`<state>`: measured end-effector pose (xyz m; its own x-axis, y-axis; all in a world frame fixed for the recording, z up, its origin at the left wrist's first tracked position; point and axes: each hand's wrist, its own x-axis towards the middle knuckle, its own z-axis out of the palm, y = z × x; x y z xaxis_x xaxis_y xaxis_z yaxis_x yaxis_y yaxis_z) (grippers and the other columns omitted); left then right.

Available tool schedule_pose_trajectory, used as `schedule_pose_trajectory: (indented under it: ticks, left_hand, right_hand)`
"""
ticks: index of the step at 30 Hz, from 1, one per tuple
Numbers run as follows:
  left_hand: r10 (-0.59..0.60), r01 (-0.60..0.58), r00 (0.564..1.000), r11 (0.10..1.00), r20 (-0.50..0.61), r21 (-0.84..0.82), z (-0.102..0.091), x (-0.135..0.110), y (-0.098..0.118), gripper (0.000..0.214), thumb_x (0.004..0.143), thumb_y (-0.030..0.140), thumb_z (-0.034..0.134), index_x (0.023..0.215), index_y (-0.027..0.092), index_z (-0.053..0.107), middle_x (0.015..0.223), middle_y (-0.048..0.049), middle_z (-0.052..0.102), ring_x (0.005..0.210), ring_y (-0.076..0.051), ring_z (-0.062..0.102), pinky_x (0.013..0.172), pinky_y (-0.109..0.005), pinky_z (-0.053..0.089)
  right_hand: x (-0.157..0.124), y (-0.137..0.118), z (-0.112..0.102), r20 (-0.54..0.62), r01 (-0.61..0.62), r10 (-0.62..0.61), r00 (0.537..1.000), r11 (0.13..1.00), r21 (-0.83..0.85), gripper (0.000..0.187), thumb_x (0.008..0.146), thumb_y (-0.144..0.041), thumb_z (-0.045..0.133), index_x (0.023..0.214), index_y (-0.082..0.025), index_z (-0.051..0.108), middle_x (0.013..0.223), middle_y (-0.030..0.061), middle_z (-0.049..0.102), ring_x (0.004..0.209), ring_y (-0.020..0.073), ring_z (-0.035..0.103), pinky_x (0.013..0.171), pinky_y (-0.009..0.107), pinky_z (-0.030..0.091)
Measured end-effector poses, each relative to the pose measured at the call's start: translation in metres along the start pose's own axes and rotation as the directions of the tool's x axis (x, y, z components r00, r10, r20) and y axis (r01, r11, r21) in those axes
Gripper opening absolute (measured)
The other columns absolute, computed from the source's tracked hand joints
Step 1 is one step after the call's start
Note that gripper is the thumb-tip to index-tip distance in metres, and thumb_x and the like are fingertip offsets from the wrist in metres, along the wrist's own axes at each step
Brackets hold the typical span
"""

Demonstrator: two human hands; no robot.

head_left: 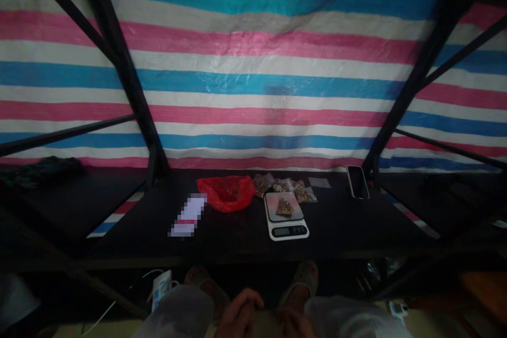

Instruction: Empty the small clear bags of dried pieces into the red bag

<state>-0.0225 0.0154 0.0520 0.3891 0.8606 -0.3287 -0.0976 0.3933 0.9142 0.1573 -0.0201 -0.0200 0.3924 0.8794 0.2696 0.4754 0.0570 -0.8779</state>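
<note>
Low between the knees, below the table edge, is my left hand [240, 312], its fingers loosely bent and a little apart, with nothing visible in it. My right hand [295, 322] sits beside it at the bottom edge, dim and partly cut off, so its fingers do not show clearly. Both hands are away from the tabletop. On the table, a white kitchen scale [276, 223] carries a small clear bag of brown bits [284, 207]. Several similar bags [283, 185] lie behind it. A red plastic bag [227, 194] lies open to the left of the scale.
A blurred-out pale slip [189, 215] lies left on the black table [233, 237]. A flat clear bag [319, 182] and a phone [358, 182] are at the back right. Dark metal posts [129, 79] frame a striped sheet [261, 79]. A power strip [161, 288] is below left.
</note>
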Motion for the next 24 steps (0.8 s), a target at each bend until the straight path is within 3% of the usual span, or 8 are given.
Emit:
schedule_pose_trajectory:
  ticks: [3,7,10,13,15,18,21,24]
  left_hand:
    - [0.027,-0.016,0.995,0.994,-0.098,0.106,0.002,0.01,0.008,0.052,0.077,0.076,0.067,0.083,0.025,0.062,0.057,0.0107,0.027,0.052,-0.01,0.022,0.053,-0.024,0.019]
    - [0.085,-0.072,0.991,0.99,-0.1,0.123,0.016,0.024,0.035,0.057,0.074,0.081,0.065,0.079,0.025,0.056,0.06,0.0109,0.026,0.053,-0.01,0.021,0.051,-0.024,0.018]
    - [0.234,-0.21,0.966,0.958,-0.109,0.196,0.029,0.038,0.065,0.05,0.084,0.073,0.061,0.081,0.024,0.059,0.062,0.009,0.033,0.055,-0.011,0.029,0.052,-0.024,0.022]
    - [0.43,-0.383,0.9,0.856,-0.068,0.347,0.039,0.061,0.099,0.04,0.098,0.057,0.049,0.09,0.022,0.066,0.062,0.0068,0.044,0.056,-0.013,0.04,0.054,-0.025,0.03]
    - [0.576,-0.487,0.817,0.723,-0.038,0.49,0.042,0.082,0.123,0.035,0.104,0.043,0.041,0.102,0.022,0.068,0.068,0.0034,0.057,0.062,-0.016,0.056,0.061,-0.026,0.041]
    - [0.712,-0.553,0.7,0.583,-0.048,0.595,0.039,0.116,0.151,0.033,0.105,0.035,0.039,0.112,0.022,0.068,0.099,-0.0055,0.074,0.094,-0.022,0.072,0.088,-0.035,0.052]
    - [0.767,-0.583,0.64,0.53,-0.053,0.616,0.027,0.143,0.159,0.031,0.102,0.031,0.041,0.117,0.022,0.066,0.118,-0.0103,0.074,0.115,-0.026,0.07,0.104,-0.042,0.05]
    - [0.791,-0.595,0.61,0.493,-0.043,0.635,0.01,0.154,0.149,0.028,0.101,0.029,0.044,0.115,0.023,0.067,0.114,-0.0093,0.075,0.111,-0.026,0.072,0.1,-0.042,0.053]
  right_hand:
    - [0.049,-0.008,-0.034,0.167,0.01,-0.031,0.985,0.992,0.128,0.041,0.1,-0.054,0.057,0.092,-0.025,0.084,0.076,0.0061,0.077,0.069,0.0239,0.073,0.062,0.032,0.06]
    - [0.105,-0.038,-0.07,-0.103,0.104,-0.09,0.991,0.985,0.135,0.042,0.094,-0.059,0.061,0.09,-0.023,0.083,0.076,0.006,0.076,0.072,0.0248,0.072,0.07,0.033,0.06]
    - [0.118,-0.053,-0.065,-0.301,0.098,-0.056,0.952,0.987,0.127,0.044,0.096,-0.06,0.057,0.089,-0.022,0.08,0.071,0.0043,0.071,0.066,0.0235,0.069,0.065,0.033,0.057]
    - [0.119,-0.057,-0.047,-0.337,0.145,-0.107,0.935,0.985,0.092,0.04,0.099,-0.054,0.055,0.088,-0.023,0.078,0.074,0.0042,0.071,0.069,0.0228,0.069,0.068,0.032,0.056]
    - [0.127,-0.058,-0.038,-0.332,0.202,-0.178,0.926,0.979,0.039,0.037,0.1,-0.048,0.053,0.088,-0.023,0.077,0.079,0.0054,0.074,0.074,0.023,0.071,0.073,0.033,0.056]
    - [0.157,-0.062,-0.035,-0.338,0.214,-0.23,0.913,0.973,-0.085,0.04,0.1,-0.046,0.046,0.089,-0.022,0.077,0.084,0.009,0.077,0.083,0.0256,0.074,0.079,0.036,0.055]
    - [0.2,-0.07,-0.039,-0.308,0.177,-0.223,0.925,0.969,-0.17,0.045,0.097,-0.047,0.041,0.093,-0.021,0.077,0.092,0.0125,0.081,0.09,0.0285,0.075,0.083,0.039,0.054]
    - [0.242,-0.082,-0.042,-0.207,0.161,-0.206,0.956,0.963,-0.217,0.038,0.096,-0.042,0.045,0.098,-0.023,0.078,0.099,0.0109,0.083,0.094,0.0283,0.076,0.086,0.038,0.053]
